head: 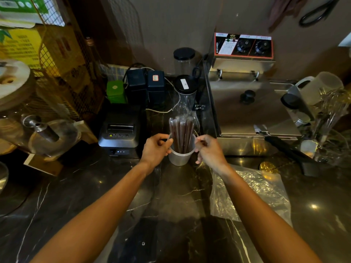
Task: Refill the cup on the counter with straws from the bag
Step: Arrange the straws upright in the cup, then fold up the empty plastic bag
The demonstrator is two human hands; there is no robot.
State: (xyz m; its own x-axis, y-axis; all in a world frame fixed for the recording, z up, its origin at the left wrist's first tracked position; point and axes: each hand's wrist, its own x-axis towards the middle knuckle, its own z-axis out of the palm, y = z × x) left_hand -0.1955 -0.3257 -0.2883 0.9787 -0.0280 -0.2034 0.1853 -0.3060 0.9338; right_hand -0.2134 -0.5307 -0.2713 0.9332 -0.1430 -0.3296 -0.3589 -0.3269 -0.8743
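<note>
A translucent plastic cup (pixel 179 158) stands upright on the dark marble counter (pixel 85 196), mid-frame. Several dark brown straws (pixel 181 133) in clear wrappers stand bundled in it, rising well above the rim. My left hand (pixel 155 149) wraps the cup's left side, fingers curled at the rim. My right hand (pixel 208 149) grips the cup's right side, its fingertips up at the rim. A crumpled clear plastic bag (pixel 252 190) lies flat on the counter to the right of my right forearm; I cannot tell whether any straws lie in it.
A black receipt printer (pixel 120 131) sits left of the cup. Behind it stand a blender jar (pixel 185 92) and dark tins (pixel 144 84). A steel fryer (pixel 252 103) fills the right, with a black handle (pixel 288 149) jutting forward. A glass dispenser (pixel 38 130) is far left.
</note>
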